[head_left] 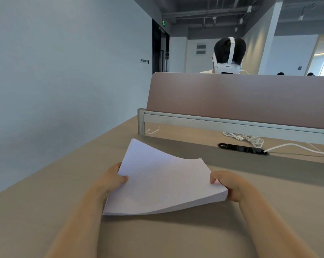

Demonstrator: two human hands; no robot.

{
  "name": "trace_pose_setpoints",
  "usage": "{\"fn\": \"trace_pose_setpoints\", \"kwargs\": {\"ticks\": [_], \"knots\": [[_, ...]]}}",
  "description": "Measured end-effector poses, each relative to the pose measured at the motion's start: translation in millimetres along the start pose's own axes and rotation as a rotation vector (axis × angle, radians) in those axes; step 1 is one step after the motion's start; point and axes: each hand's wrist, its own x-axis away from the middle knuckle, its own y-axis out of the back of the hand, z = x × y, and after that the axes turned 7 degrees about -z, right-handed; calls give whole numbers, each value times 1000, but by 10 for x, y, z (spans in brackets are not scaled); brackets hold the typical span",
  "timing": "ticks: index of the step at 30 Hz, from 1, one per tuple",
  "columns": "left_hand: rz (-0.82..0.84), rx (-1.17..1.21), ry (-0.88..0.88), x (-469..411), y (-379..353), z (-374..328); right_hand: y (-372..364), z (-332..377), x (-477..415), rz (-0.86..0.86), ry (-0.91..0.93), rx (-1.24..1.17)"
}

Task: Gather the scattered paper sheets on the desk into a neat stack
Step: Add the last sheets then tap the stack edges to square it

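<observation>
- Gripping the stack of paper (163, 185) from both sides, the person has it low in the middle of the frame, over the tan desk (269, 211).
- Left hand (112, 180) pinches the stack's left edge, thumb on top and the other fingers hidden underneath; right hand (230, 185) clamps the right edge the same way, fingertips curled onto the top sheet.
- The far corner, toward the upper left of the stack, curls up off the desk, and the sheets sag between the hands, so the pile is bent, not flat.
- Along the near right edge the sheet ends look fanned a little, not flush.
- I see no loose sheets elsewhere on the desk, so the gathering looks nearly done; squaring seems to be what is left.
- To do that well: ease the pinch, stand the pile on one long edge, tap it on the desk, then turn it and tap a short edge.
- Lay it down clear of the white cable (250, 139) and the dark cable slot (243, 148) at the right, below the divider panel (241, 97).
</observation>
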Motion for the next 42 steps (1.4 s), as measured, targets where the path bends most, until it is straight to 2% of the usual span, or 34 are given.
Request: {"fn": "trace_pose_setpoints", "kwargs": {"ticks": [5, 8, 11, 14, 18, 21, 26, 30, 35, 38, 42], "knots": [[15, 205, -187, 97, 145, -48, 28, -2, 38, 81, 72, -55], [-52, 374, -258, 121, 135, -108, -17, 90, 32, 23, 273, -168], [-178, 376, -387, 174, -3, -271, -73, 237, 115, -122, 526, -240], [-232, 377, -455, 234, -179, -415, -149, 312, 183, -162, 646, -193], [-165, 539, -369, 186, -197, -353, -68, 267, 209, -111, 631, -277], [-196, 627, -298, 134, -136, -271, 29, 208, 208, -86, 622, -304], [-230, 603, -322, 146, -194, -307, -27, 199, 211, -120, 599, -277], [-330, 563, -340, 135, -213, -363, -52, 295, 274, -168, 642, -315], [-271, 540, -320, 97, -147, -360, 49, 318, 300, -166, 650, -240], [-300, 527, -369, 97, -70, -488, 90, 342, 340, -182, 689, -276], [-439, 624, -247, 118, 14, -856, 69, 471, 422, -243, 691, -392]]}}
